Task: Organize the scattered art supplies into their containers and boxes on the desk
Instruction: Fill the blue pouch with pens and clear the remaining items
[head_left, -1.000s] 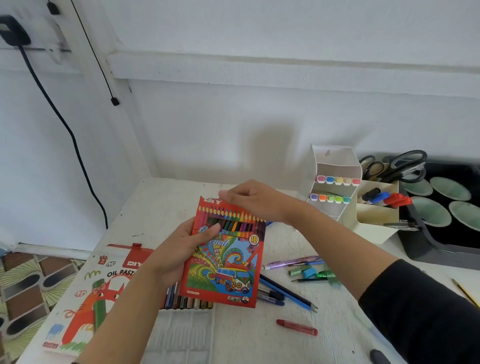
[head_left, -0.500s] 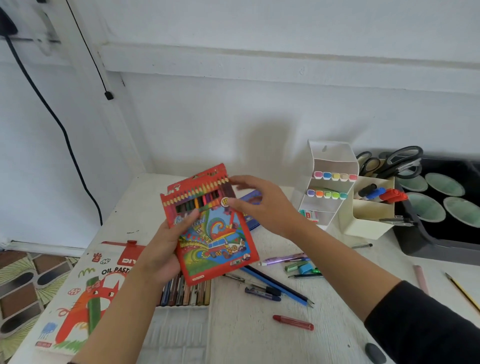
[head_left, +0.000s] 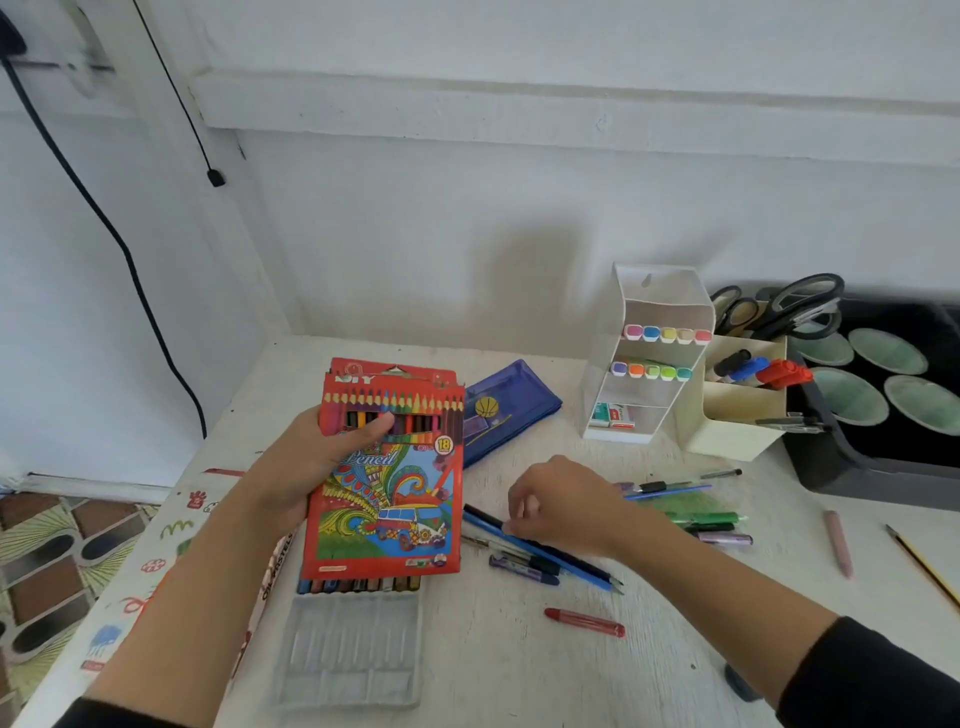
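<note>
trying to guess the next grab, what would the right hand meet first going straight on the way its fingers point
Likely the blue pencils on the desk, just ahead of the right hand; whether it touches them is unclear.

This looks like a drawing corner at home. A white desk (head_left: 519, 670) stands against a white wall (head_left: 467, 234), with pens and pencils (head_left: 545, 558) lying about, a rack of markers (head_left: 652, 358), scissors (head_left: 800, 306) and a black paint tray (head_left: 831, 467). The floor (head_left: 52, 551) beside it has patterned tiles.
</note>
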